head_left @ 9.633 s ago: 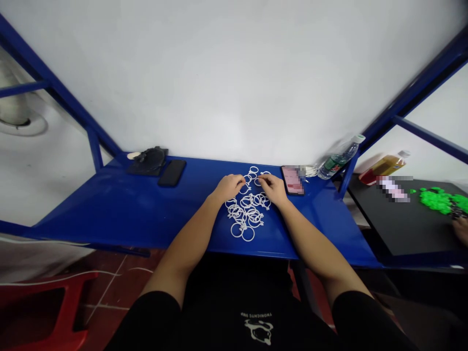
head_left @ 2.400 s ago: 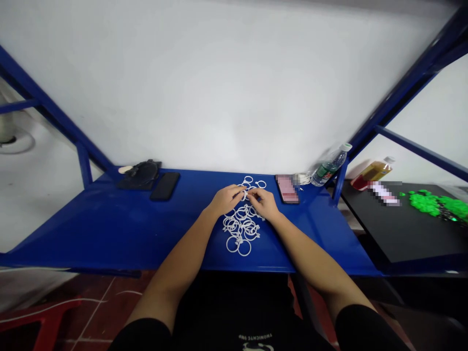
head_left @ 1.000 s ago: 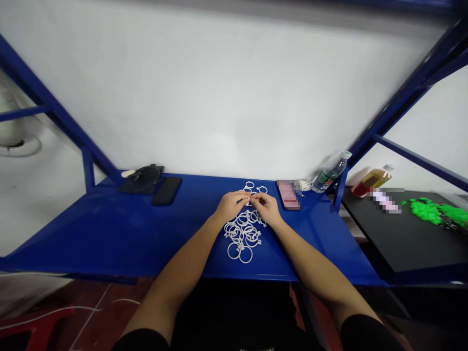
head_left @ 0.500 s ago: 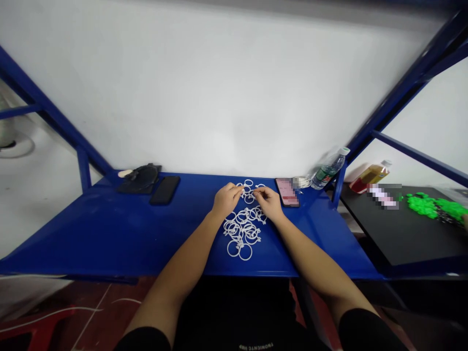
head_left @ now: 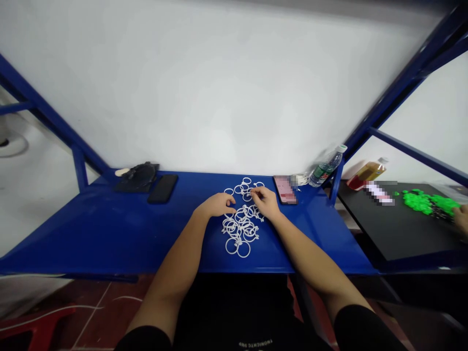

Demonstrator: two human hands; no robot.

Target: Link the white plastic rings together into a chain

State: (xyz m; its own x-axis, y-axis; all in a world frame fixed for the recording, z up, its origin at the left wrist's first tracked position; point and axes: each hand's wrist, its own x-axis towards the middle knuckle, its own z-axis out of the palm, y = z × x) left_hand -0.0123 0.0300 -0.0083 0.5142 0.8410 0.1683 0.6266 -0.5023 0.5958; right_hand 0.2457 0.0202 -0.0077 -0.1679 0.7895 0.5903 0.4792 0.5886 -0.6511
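Several white plastic rings with small clip-like tabs [head_left: 243,249] lie in a loose pile on the blue table [head_left: 117,234]. A smaller group of the same rings [head_left: 246,181] lies behind, between my hands. My left hand [head_left: 218,204] hovers at the pile's left edge, thumb and fingers apart, with nothing visible in it. A single ring [head_left: 228,191] lies just behind its fingers. My right hand [head_left: 266,201] has thumb and forefinger pinched at the right of the rear group, on what looks like a white ring; its fingers partly hide it.
A dark phone [head_left: 163,188] and a black pouch-like item [head_left: 141,176] lie at the left back. On the right are a lit phone [head_left: 285,189], a white cable [head_left: 300,180] and a water bottle [head_left: 325,168]. Another person's hand [head_left: 461,218] is beside green pieces [head_left: 418,202] on a black table.
My left hand has moved left and toward me, its fingers parting from the rear rings. A ring now shows behind it. My right hand has hardly moved.
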